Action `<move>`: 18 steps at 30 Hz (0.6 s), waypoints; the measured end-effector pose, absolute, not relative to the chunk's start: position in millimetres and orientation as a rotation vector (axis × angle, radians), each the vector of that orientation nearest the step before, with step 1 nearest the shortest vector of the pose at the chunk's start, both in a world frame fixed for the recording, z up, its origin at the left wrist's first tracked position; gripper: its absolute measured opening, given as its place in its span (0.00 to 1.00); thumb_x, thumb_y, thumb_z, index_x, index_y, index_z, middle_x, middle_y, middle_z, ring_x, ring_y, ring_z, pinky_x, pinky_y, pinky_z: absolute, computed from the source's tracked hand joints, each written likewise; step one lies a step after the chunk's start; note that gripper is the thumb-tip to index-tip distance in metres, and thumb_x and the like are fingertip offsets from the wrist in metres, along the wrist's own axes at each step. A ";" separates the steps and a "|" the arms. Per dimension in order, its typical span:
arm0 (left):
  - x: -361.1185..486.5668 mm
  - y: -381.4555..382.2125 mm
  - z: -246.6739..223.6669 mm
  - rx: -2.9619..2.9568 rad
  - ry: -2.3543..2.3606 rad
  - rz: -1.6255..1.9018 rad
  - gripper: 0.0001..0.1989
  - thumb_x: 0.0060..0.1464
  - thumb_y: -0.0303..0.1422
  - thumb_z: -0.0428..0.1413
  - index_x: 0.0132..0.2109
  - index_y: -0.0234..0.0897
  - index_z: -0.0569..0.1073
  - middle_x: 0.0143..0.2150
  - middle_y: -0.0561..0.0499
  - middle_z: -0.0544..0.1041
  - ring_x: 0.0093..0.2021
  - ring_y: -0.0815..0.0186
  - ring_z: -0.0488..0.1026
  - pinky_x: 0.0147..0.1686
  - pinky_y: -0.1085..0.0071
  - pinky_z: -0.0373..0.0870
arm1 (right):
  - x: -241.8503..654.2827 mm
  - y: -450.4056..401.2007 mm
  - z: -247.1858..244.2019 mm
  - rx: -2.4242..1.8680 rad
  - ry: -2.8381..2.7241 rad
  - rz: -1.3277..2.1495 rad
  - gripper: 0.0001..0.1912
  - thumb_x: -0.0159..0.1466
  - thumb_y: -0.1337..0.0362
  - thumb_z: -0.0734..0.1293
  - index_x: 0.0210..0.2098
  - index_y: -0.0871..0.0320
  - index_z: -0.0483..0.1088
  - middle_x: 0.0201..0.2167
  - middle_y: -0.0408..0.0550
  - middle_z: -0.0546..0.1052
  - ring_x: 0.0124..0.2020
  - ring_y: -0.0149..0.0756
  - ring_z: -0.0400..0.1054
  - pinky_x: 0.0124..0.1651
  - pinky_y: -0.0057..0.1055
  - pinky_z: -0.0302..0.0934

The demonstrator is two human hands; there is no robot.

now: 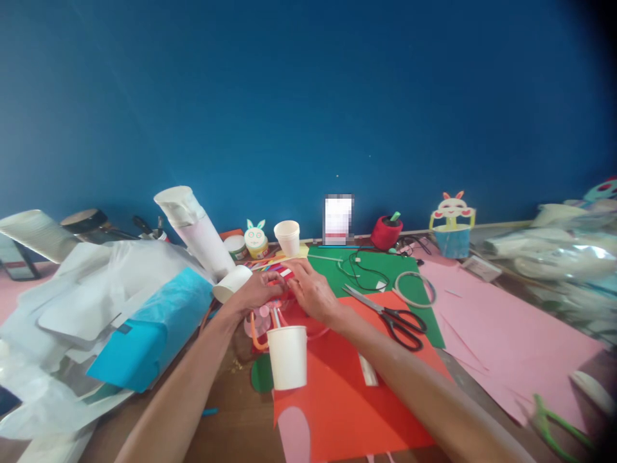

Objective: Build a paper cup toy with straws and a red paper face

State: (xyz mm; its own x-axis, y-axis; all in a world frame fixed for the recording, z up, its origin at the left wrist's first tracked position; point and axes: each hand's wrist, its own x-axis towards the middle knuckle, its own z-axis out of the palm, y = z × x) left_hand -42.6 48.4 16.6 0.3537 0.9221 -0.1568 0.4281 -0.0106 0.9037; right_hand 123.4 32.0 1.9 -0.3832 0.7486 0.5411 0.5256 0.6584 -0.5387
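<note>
My left hand (260, 289) and my right hand (308, 289) are close together over a cluster of red and pink craft pieces at the middle of the table. The fingers of my left hand are curled in near a small red-and-white item (286, 273); whether they grip it is too small to tell. My right hand reaches over the same spot, its fingertips bent downward and partly hidden. Just below the hands stands a white paper cup (288, 359), with an orange curved strip (258, 334) beside it. Another white cup (232, 284) lies tipped near my left hand.
Black-handled scissors (393, 315) lie across orange (347, 411) and green paper (328, 257). Blue wrapped material (159, 328) and white plastic fill the left. Bunny-decorated cups (452, 235), a red yarn roll (387, 233) and pink paper (511, 341) are at the right.
</note>
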 end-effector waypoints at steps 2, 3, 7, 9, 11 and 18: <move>-42.5 48.7 16.0 1.610 1.248 0.613 0.05 0.41 0.30 0.54 0.30 0.33 0.69 0.21 0.57 0.67 0.22 0.73 0.60 0.23 0.76 0.57 | 123.9 32.7 1.1 -0.995 -2.066 0.376 0.23 0.59 0.74 0.56 0.54 0.56 0.55 0.49 0.51 0.63 0.48 0.36 0.61 0.47 0.31 0.60; -42.1 48.7 15.7 1.604 1.244 0.617 0.06 0.41 0.30 0.54 0.30 0.33 0.69 0.21 0.57 0.67 0.21 0.73 0.60 0.23 0.76 0.56 | 123.8 32.7 0.7 -0.998 -2.063 0.382 0.23 0.59 0.74 0.56 0.54 0.56 0.56 0.49 0.51 0.63 0.48 0.36 0.62 0.47 0.31 0.61; -39.9 48.2 15.2 1.553 1.209 0.652 0.06 0.40 0.29 0.54 0.30 0.33 0.68 0.21 0.57 0.66 0.21 0.74 0.60 0.23 0.77 0.56 | 121.7 30.5 0.4 -1.001 -2.077 0.393 0.23 0.59 0.74 0.55 0.53 0.56 0.56 0.49 0.52 0.64 0.49 0.36 0.61 0.46 0.30 0.60; -39.2 47.8 15.6 1.530 1.208 0.658 0.06 0.40 0.29 0.54 0.29 0.33 0.67 0.20 0.57 0.66 0.21 0.74 0.60 0.23 0.76 0.56 | 120.8 29.6 0.4 -1.005 -2.069 0.416 0.22 0.59 0.74 0.56 0.53 0.55 0.56 0.50 0.52 0.64 0.49 0.36 0.61 0.46 0.30 0.60; -39.5 47.5 16.3 1.520 1.215 0.663 0.06 0.39 0.29 0.55 0.29 0.33 0.67 0.20 0.57 0.67 0.20 0.74 0.60 0.23 0.76 0.56 | 121.1 30.8 -0.2 -1.001 -2.038 0.464 0.22 0.59 0.73 0.57 0.52 0.55 0.57 0.50 0.51 0.65 0.47 0.36 0.63 0.45 0.30 0.60; -43.2 48.3 16.5 1.545 1.235 0.618 0.08 0.41 0.33 0.56 0.30 0.34 0.70 0.21 0.57 0.68 0.20 0.74 0.60 0.22 0.76 0.54 | 133.5 52.7 -8.6 -1.025 -1.946 0.693 0.12 0.57 0.66 0.61 0.42 0.57 0.67 0.33 0.45 0.75 0.34 0.32 0.68 0.39 0.27 0.59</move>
State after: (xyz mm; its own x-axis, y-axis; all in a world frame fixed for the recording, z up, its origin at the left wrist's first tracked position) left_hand -43.2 48.3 16.5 0.3426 0.9193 -0.1935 0.3965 0.0453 0.9169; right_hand 133.5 52.7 -8.6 -0.3406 0.8495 0.4028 0.4037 0.5191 -0.7534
